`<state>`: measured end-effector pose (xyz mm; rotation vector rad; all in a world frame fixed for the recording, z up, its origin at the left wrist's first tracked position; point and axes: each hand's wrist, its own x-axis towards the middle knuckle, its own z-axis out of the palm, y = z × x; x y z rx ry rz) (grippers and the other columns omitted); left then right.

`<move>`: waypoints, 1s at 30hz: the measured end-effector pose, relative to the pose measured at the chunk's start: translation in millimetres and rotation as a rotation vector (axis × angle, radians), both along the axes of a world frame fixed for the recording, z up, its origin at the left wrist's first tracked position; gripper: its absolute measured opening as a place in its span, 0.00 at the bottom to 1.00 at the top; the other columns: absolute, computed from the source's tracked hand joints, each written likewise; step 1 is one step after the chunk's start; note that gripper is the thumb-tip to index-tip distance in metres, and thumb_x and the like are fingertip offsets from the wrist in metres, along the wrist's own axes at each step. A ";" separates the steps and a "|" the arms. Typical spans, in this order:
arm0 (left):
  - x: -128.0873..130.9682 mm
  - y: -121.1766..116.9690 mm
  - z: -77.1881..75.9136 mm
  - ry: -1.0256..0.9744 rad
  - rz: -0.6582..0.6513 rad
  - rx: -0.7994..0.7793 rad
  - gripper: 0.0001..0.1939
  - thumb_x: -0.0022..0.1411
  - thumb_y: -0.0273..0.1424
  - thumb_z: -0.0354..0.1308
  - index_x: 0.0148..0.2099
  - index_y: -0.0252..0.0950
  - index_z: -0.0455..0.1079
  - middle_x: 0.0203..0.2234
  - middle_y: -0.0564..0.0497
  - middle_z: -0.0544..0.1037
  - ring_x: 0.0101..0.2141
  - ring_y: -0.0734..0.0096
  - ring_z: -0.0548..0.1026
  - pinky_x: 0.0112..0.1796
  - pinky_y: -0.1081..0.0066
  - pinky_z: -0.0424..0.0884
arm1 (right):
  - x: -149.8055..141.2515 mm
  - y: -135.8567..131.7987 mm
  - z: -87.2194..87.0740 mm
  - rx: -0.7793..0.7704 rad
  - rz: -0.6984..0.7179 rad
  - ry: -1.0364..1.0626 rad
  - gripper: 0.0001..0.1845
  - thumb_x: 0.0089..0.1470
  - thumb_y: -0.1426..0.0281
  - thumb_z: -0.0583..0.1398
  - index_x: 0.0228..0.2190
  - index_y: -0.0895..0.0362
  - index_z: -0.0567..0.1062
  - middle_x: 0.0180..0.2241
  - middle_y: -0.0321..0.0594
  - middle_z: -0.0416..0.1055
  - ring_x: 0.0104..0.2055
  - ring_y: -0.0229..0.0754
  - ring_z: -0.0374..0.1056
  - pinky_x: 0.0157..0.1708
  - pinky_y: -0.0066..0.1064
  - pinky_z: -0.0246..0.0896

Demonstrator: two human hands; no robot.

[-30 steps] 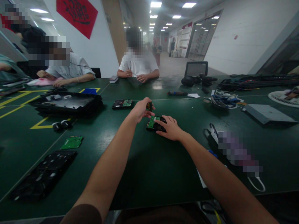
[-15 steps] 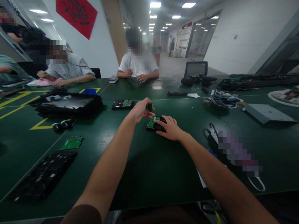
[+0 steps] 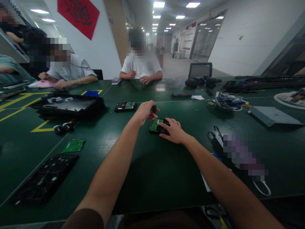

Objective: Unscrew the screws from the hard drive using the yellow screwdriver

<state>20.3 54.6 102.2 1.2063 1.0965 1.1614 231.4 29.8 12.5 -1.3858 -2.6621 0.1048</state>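
On the green table: hard drive held beneath the right hand's spread fingers.
Left hand's fingers curl round a dark handle, seemingly a screwdriver's, tip hidden; should the right's hold slacken, the drive could twist and the tip gouge its circuit board.

Before me, the glossy dark-green table carries a black-and-green oblong drive; well left of that drive lies a thin green circuit board, well right of it a grey metal box, beyond it, leftward, a second black-and-green drive.
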 end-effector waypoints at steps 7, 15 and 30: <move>3.6 1.4 -4.6 0.282 0.139 0.205 0.12 0.62 0.40 0.54 0.35 0.37 0.70 0.26 0.51 0.75 0.19 0.70 0.76 0.19 0.74 0.66 | -0.1 1.4 -1.2 -0.005 -0.010 -0.008 0.41 0.61 0.41 0.54 0.70 0.37 0.54 0.72 0.47 0.46 0.72 0.67 0.42 0.65 0.63 0.41; 2.8 -0.1 -1.4 0.281 0.102 0.212 0.12 0.63 0.38 0.52 0.38 0.36 0.71 0.28 0.51 0.77 0.17 0.75 0.72 0.17 0.75 0.63 | -0.1 1.2 -1.2 0.005 -0.004 0.000 0.40 0.61 0.41 0.54 0.70 0.37 0.55 0.71 0.48 0.47 0.71 0.68 0.43 0.65 0.64 0.42; -5.5 -2.1 5.2 0.296 -0.006 0.143 0.15 0.62 0.37 0.51 0.36 0.35 0.76 0.35 0.45 0.78 0.22 0.72 0.74 0.22 0.72 0.68 | 0.4 1.2 0.1 -0.012 -0.001 0.001 0.41 0.61 0.41 0.53 0.70 0.37 0.53 0.72 0.48 0.46 0.72 0.68 0.42 0.65 0.64 0.41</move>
